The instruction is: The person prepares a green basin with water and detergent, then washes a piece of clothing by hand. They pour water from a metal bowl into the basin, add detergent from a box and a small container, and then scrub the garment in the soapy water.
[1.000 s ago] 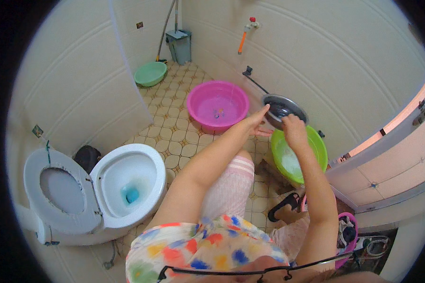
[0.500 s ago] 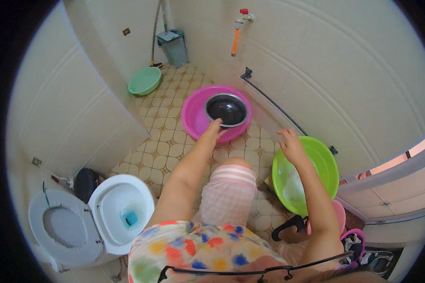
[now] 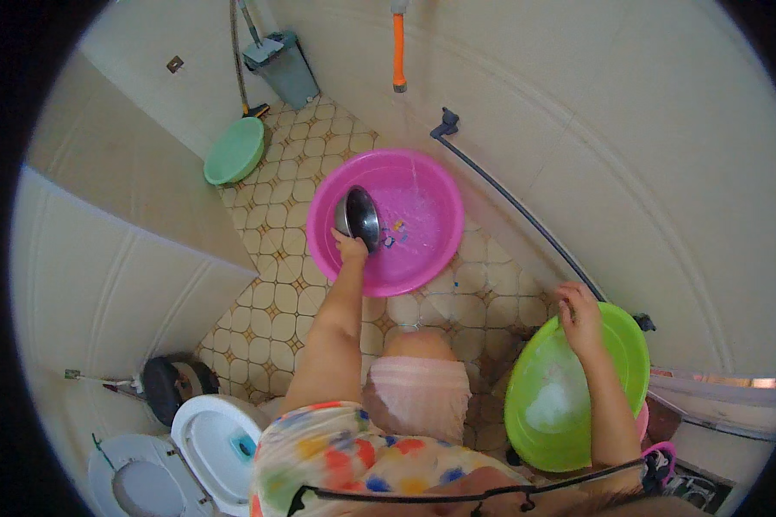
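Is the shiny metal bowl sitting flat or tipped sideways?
Tipped sideways: the left hand holds the metal bowl at its near edge, and its opening faces mostly right.

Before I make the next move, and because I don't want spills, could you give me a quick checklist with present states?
1. Left hand gripping the round, shiny metal bowl: ok.
2. Bowl level: not ok; tilted, opening facing right.
3. Bowl within the outline of the round, bright pink plastic basin: ok.
4. Right hand free: ok; nothing visible in it.
5. Water off at the thin orange hose: cannot tell.
6. Patterned beige floor tiles dry: cannot tell.
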The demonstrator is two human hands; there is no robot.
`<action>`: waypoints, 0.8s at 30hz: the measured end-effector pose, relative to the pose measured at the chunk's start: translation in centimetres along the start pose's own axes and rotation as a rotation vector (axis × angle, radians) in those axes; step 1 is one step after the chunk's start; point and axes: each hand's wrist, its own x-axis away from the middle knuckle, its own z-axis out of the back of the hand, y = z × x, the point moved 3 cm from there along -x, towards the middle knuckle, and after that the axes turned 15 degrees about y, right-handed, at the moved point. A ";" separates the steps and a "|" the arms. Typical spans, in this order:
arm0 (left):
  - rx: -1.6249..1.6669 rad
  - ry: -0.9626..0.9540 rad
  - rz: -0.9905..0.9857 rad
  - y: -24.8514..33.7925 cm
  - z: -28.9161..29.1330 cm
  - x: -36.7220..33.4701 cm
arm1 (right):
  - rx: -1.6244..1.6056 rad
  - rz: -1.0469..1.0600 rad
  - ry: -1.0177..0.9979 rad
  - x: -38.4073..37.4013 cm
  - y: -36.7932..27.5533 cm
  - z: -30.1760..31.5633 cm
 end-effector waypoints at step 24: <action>0.876 -0.727 0.912 -2.0 -12.4 5.8 | 0.022 0.015 -0.018 -2.4 0.5 0.0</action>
